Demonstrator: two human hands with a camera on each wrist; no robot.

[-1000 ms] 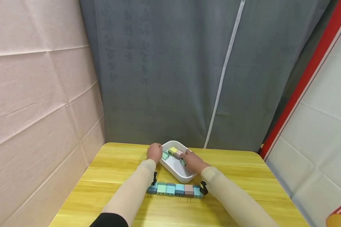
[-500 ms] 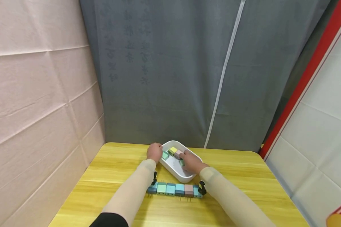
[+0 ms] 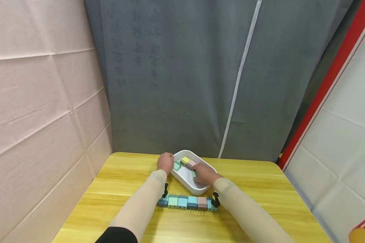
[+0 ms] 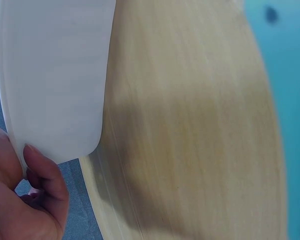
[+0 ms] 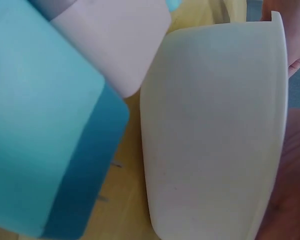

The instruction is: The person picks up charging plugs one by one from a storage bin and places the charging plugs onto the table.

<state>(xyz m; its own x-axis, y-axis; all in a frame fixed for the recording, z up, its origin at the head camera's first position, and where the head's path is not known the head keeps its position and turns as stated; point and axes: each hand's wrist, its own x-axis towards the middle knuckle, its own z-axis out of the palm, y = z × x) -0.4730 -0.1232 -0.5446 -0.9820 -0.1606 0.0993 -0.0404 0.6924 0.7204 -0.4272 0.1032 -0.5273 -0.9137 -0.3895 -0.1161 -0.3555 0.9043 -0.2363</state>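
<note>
At the tray's far left corner, my left hand (image 3: 165,162) pinches the rim of a white plastic tray (image 3: 185,185); in the left wrist view the thumb and a curled finger (image 4: 47,172) meet at that rim. Over the inside of the tray reaches my right hand (image 3: 206,173), its fingers around a small green block (image 3: 194,174) partly hidden beneath them. Close to its fingertips lies a pink block (image 3: 191,164), with a yellow block (image 3: 185,160) behind it. Another green block (image 3: 176,166) sits by the tray's left wall. The right wrist view mostly shows the tray's outer wall (image 5: 210,130).
A row of several two-tone blocks (image 3: 182,202), blue, green and pink with thin metal pins, runs along the wooden table (image 3: 246,189) before the tray, under both wrists. Grey curtain (image 3: 170,101) hangs behind the table's far edge; pale cloth walls (image 3: 42,118) stand at the sides.
My right hand shifts slightly left within the tray, and the green block at its fingers shifts a little with it. My left hand and the tray stay nearly still.
</note>
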